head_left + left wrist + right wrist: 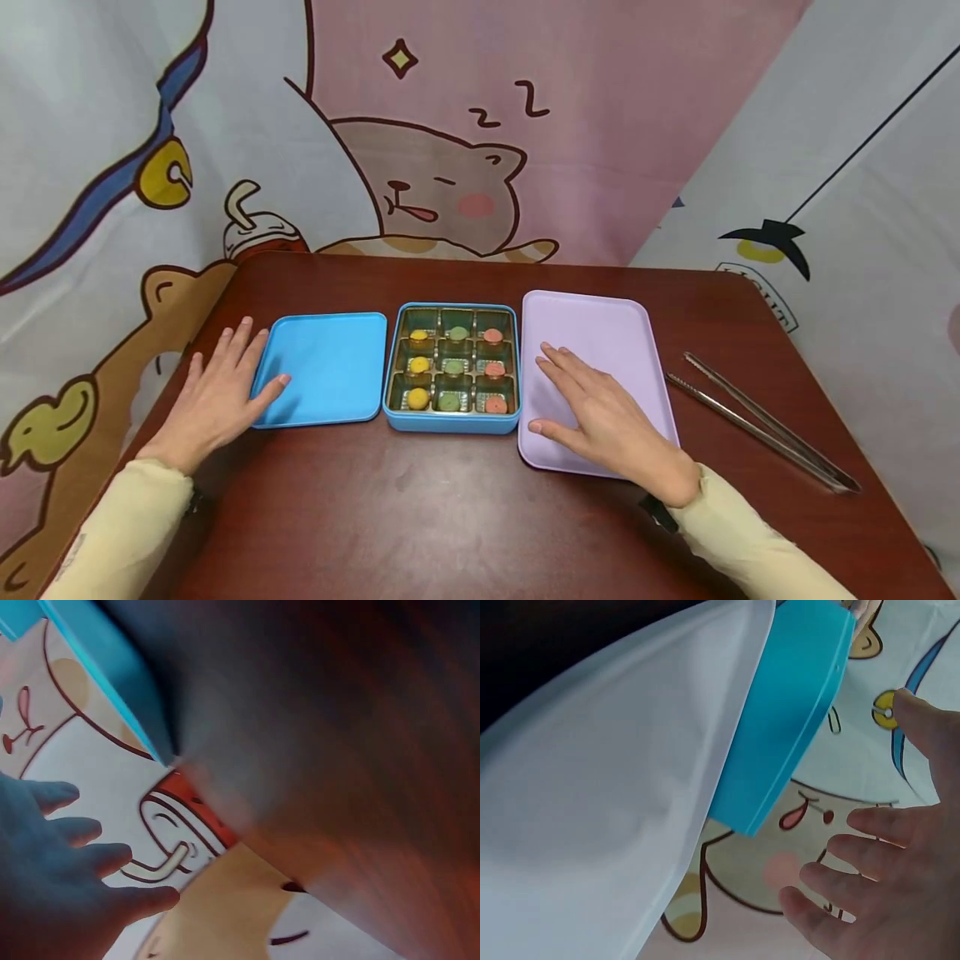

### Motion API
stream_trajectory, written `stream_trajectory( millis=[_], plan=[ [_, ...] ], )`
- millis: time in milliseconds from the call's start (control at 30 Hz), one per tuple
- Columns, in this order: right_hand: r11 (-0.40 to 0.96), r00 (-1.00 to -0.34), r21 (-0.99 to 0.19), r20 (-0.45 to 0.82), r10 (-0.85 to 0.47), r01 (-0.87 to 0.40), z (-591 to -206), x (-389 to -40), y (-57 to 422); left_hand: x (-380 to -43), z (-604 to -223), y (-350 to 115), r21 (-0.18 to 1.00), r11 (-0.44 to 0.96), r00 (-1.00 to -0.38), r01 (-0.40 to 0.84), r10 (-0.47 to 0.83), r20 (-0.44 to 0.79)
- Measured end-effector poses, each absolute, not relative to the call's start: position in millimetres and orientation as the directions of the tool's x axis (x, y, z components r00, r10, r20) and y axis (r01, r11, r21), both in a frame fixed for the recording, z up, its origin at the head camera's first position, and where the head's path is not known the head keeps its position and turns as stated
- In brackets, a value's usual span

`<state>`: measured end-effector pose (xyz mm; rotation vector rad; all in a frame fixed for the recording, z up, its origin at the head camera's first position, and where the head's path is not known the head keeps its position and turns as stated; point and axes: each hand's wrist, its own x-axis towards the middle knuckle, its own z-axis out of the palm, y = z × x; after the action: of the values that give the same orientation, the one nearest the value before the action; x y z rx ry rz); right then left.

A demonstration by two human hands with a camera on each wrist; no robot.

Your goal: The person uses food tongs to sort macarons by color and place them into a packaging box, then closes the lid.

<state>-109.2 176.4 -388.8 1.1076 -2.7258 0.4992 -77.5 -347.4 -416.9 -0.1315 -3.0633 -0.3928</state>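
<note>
My left hand (221,396) is spread flat at the left edge of a flat blue lid (330,367), its thumb reaching over the lid. In the left wrist view the fingers (90,859) are straight and hold nothing. My right hand (611,417) hovers over a lilac tray (540,433), fingers extended and holding nothing. Between lid and tray stands a blue box (453,423) with a gold divided insert (474,385). Its compartments hold small round pieces in three columns: yellow ones (418,399) left, green ones (449,402) in the middle, pink ones (496,404) right.
Metal tongs (765,425) lie slantwise to the right of the lilac tray, toothed tips pointing away. Everything rests on a dark red-brown table (420,525). A cartoon-printed cloth (600,125) hangs behind its far edge and along the sides.
</note>
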Motion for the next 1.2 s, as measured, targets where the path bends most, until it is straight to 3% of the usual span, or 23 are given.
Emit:
stream_trajectory(
  millis=[333, 533, 900, 1200],
  plan=[
    [0.704, -0.744, -0.247, 0.137, -0.654, -0.665, -391, -112, 158, -85, -426, -377, 0.226, 0.974, -0.987, 0.007, 0.043, -0.156],
    [0.707, -0.742, -0.233, 0.126, -0.659, -0.668, -392, -115, 154, -90, -426, -381, 0.212, 0.977, -0.978, 0.012, 0.055, -0.201],
    [0.685, -0.712, -0.199, 0.135, -0.689, -0.701, -398, -114, 148, -94, -428, -377, 0.237, 0.971, -0.987, 0.028, 0.064, -0.145],
    [0.677, -0.697, -0.167, 0.155, -0.700, -0.717, -401, -113, 147, -98, -414, -363, 0.390, 0.920, -0.998, -0.028, -0.003, -0.065]
  ],
)
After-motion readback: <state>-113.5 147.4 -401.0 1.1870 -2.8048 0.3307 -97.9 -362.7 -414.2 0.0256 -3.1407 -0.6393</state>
